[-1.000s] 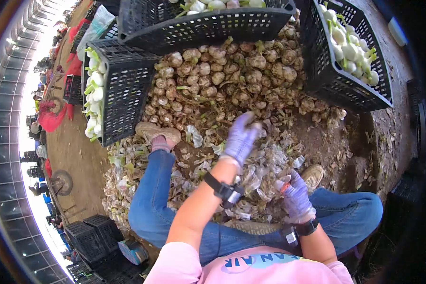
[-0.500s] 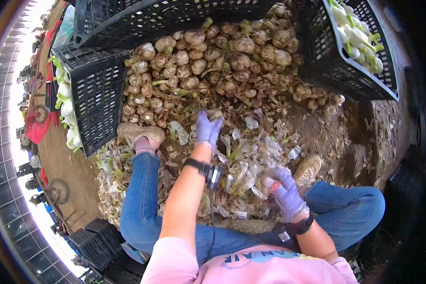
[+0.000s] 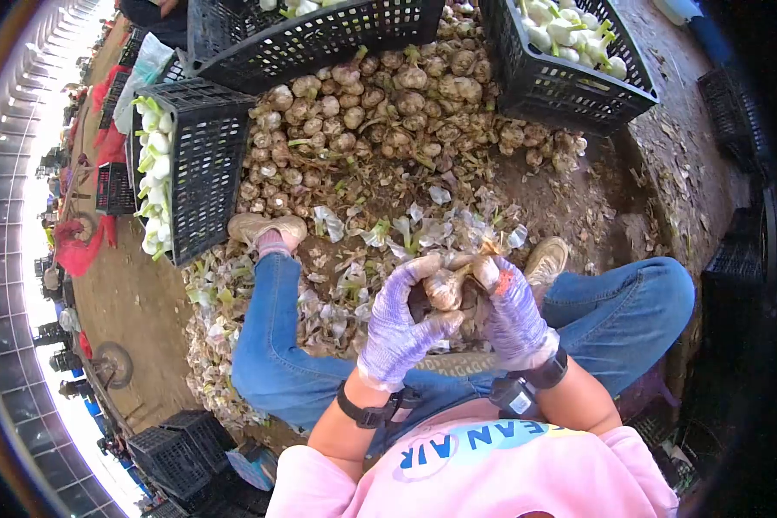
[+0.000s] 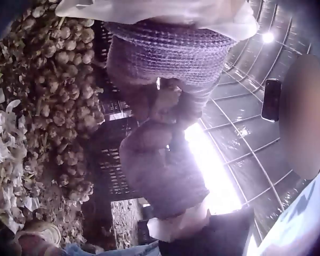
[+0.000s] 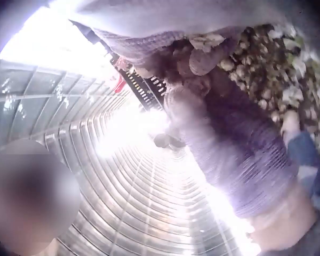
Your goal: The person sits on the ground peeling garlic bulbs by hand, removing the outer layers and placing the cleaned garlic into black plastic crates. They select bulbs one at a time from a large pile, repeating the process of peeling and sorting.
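Observation:
In the head view a brownish garlic bulb (image 3: 445, 289) is held in front of the lap between two hands in purple-and-white knit gloves. My left hand (image 3: 395, 326) grips it from the left, thumb below and fingers above. My right hand (image 3: 516, 318), an orange band round its thumb, pinches the bulb's upper right side, where dry stem and skin stick out. In the left wrist view, the left glove (image 4: 165, 53) is above and the right glove (image 4: 162, 165) below, with the bulb in shadow between. The left glove (image 5: 240, 144) also faces the right wrist camera.
A heap of unpeeled garlic (image 3: 363, 112) lies ahead, with peeled skins (image 3: 319, 302) strewn between the legs. Black crates of white peeled garlic stand at the left (image 3: 207, 173), back (image 3: 319, 47) and right (image 3: 570, 91). Stacked crates (image 3: 177, 449) are at lower left.
My left hand reached to the garlic heap, took a bulb and came back toward the lap. My right hand rose slightly and met it, and both now hold the bulb.

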The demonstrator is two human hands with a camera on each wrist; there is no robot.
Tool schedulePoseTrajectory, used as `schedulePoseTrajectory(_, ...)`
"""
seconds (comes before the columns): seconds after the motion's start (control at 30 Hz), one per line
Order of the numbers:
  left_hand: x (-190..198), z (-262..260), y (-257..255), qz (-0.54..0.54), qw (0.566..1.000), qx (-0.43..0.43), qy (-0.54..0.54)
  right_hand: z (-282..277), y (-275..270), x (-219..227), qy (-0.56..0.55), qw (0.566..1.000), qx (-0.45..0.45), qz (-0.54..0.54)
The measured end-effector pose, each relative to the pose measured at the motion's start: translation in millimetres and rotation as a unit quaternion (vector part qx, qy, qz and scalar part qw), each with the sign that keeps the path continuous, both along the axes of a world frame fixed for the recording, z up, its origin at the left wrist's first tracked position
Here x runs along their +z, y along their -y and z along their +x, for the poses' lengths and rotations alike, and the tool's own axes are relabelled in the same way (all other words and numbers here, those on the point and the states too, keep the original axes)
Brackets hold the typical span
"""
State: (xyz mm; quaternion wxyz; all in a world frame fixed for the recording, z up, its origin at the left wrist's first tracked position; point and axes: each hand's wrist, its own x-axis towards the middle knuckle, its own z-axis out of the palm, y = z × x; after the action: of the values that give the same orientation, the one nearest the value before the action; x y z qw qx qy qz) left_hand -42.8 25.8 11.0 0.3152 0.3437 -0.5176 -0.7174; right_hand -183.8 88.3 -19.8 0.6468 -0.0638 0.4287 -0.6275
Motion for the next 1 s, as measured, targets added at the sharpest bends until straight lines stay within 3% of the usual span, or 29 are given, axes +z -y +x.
schedulePoseTrajectory(0.07,10.6,4.2,-7.7,0.052,0.999,0.007,-0.010,1.9,-3.2,15.9,-0.050,0.999,-0.010,-0.017)
schedulePoseTrajectory(0.13,10.5,7.9,-15.1,0.022,1.000,0.001,-0.013,4.3,-9.0,22.2,-0.128,0.988,0.006,-0.088)
schedulePoseTrajectory(0.17,9.9,9.7,-17.4,-0.012,1.000,-0.007,-0.007,5.6,-12.5,26.7,-0.077,0.991,-0.009,-0.105)
schedulePoseTrajectory(0.27,19.3,12.7,-23.7,-0.031,0.999,-0.016,0.013,0.7,-13.3,44.2,-0.095,0.992,0.040,-0.072)
schedulePoseTrajectory(0.43,31.9,15.2,-24.0,0.113,0.993,0.007,-0.038,-9.0,-16.9,62.6,-0.104,0.988,0.097,-0.052)
schedulePoseTrajectory(0.5,21.1,16.1,-21.6,0.118,0.991,0.008,-0.062,-12.3,-18.9,61.3,-0.124,0.985,0.110,-0.056)
schedulePoseTrajectory(0.53,18.2,17.0,-21.2,0.125,0.989,0.009,-0.085,-14.4,-20.9,55.1,-0.066,0.989,0.122,-0.040)
schedulePoseTrajectory(0.57,18.6,16.9,-22.1,0.125,0.989,0.009,-0.084,-15.5,-21.5,51.1,-0.010,0.991,0.134,-0.025)
schedulePoseTrajectory(0.67,21.1,15.7,-24.6,0.101,0.993,0.015,-0.062,-8.6,-19.3,50.2,-0.106,0.985,0.102,-0.090)
schedulePoseTrajectory(0.77,16.3,16.9,-24.8,0.010,1.000,-0.008,-0.028,-6.9,-16.9,61.2,-0.060,0.992,0.104,-0.042)
schedulePoseTrajectory(0.87,20.4,18.8,-23.7,0.032,0.999,-0.015,-0.006,-12.7,-16.4,55.3,-0.093,0.985,0.141,-0.030)
schedulePoseTrajectory(0.9,21.7,18.1,-22.4,0.108,0.994,-0.008,-0.023,-13.4,-16.5,51.6,-0.092,0.985,0.141,-0.029)
schedulePoseTrajectory(0.93,22.1,17.5,-20.8,0.183,0.982,-0.001,-0.040,-13.7,-16.7,46.9,-0.128,0.976,0.157,-0.083)
schedulePoseTrajectory(1.0,8.6,20.8,-16.4,0.173,0.985,-0.017,-0.014,-15.1,-17.3,42.4,-0.162,0.962,0.175,-0.135)
